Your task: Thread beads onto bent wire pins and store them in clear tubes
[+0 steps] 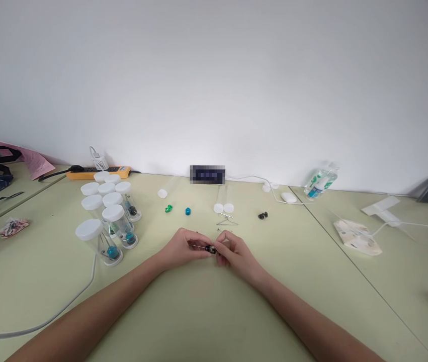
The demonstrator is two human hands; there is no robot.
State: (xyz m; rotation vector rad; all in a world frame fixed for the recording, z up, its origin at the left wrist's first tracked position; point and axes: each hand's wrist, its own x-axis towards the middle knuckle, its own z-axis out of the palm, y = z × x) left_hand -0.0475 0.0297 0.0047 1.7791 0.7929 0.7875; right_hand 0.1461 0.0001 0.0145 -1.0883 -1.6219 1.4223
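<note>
A small black part (210,249) with a thin metal rod is held between both hands above the table's middle. The fingers of my left hand (185,246) close on it from the left, around the rod. From the right, the fingertips of my right hand (234,251) pinch its other end. Beyond the hands lie several thin metal rods (227,221), a blue piece (187,211), a green piece (169,208) and small black pieces (262,215).
Several clear tubes with white caps (89,230) stand at the left, before an orange power strip (96,173). Farther back are a blurred dark display (207,175), a white case (288,197) and a plastic bottle (320,182). A tissue packet (356,237) lies right.
</note>
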